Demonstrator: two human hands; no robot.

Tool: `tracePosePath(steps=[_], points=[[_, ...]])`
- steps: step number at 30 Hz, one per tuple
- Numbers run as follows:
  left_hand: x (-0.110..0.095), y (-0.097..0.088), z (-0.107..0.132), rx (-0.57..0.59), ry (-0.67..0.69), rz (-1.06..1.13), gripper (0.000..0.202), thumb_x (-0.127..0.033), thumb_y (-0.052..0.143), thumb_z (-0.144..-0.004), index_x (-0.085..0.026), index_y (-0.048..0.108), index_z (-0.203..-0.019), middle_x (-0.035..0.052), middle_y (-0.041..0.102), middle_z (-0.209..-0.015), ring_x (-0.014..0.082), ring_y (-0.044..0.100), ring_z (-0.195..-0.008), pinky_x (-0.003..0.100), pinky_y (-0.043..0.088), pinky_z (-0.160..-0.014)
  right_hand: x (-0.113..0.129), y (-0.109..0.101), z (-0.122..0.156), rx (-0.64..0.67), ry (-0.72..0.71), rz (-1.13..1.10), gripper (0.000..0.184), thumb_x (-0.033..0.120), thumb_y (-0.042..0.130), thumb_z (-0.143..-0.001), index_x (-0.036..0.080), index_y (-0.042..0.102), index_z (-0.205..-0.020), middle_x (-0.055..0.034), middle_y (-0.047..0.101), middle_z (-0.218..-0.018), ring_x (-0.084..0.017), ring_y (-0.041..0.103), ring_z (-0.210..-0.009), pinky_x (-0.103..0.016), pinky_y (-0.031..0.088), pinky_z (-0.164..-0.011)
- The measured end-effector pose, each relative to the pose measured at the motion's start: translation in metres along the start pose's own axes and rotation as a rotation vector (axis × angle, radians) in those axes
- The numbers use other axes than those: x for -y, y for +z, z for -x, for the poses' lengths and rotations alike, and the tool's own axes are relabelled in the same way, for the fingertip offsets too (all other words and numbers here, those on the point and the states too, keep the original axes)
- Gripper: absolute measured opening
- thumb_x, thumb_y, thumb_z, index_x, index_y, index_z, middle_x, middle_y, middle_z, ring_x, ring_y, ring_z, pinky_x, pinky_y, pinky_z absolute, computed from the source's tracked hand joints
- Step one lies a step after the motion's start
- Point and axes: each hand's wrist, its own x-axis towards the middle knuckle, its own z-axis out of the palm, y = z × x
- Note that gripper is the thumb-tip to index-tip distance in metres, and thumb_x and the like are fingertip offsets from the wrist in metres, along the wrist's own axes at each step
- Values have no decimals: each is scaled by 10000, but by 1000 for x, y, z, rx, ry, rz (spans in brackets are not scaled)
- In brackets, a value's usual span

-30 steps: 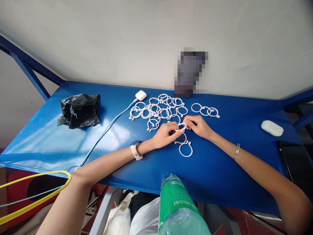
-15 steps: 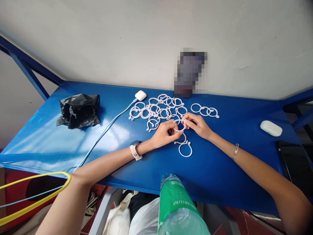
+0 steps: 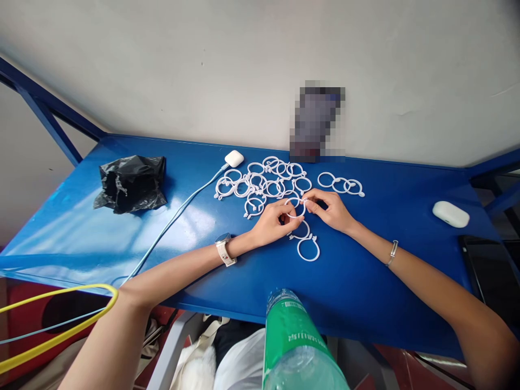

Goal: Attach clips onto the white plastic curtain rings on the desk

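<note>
A pale wall is met by a glossy blue worktop, above which the left hand and the right hand are placed close together. Between them a thin white ring is held; over the last second it has been turned from nearly edge-on to show its round opening, and shifted slightly toward the left hand. Its far edge thus seems to be offered to the right fingertips, the handling apparently unfinished. The left hand is curled, thumb and fingers closed on the ring's near rim. The right hand is nearly closed, the opposite edge pinched at its fingertips; the exact contact is hidden. Loose rings are heaped beyond the left hand.
</note>
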Motion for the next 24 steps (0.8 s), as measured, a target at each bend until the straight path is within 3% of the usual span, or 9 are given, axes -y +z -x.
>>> tracePosePath(steps=[24], points=[[-2,-1,-1,18,-19,-2,354,-373,570,-874,-166,459,-609,-2,494,-640,103,445,-594,230,377,-553,1,0,1,-16,-4,30,308,450,523,-934,194,623,-795,-31,650,-737,-151,555,-603,-285,435,-585]])
